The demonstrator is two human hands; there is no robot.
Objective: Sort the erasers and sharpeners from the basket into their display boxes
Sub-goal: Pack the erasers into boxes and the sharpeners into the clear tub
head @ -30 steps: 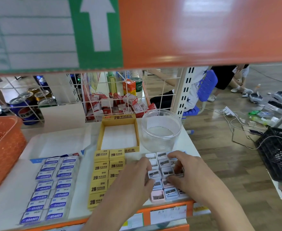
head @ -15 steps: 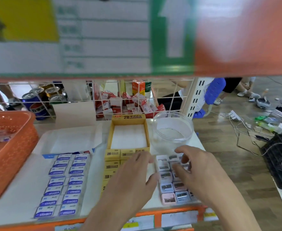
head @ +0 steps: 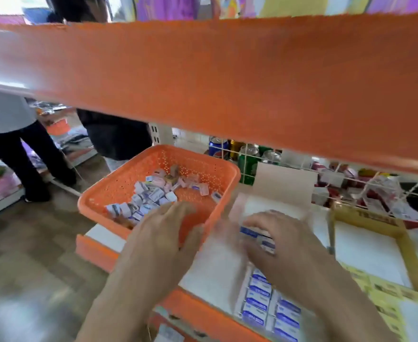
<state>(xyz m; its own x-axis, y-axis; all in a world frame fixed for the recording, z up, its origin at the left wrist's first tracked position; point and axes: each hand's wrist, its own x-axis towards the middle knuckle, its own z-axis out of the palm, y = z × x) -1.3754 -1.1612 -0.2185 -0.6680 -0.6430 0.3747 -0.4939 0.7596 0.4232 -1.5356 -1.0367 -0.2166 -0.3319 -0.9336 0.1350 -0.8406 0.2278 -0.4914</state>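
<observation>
Orange perforated plastic basket, far left on the shelf, holds a heap of small erasers and sharpeners, so plenty remains. Blue-labelled white erasers lie in rows to its right. My left hand reaches in flat-fingered. My right hand is too blurred to tell its grip.

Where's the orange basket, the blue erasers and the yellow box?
orange basket (head: 198, 164): head view, on its far wall.
blue erasers (head: 256, 303): head view, on one near label.
yellow box (head: 411, 260): head view, on its right wall.
</observation>
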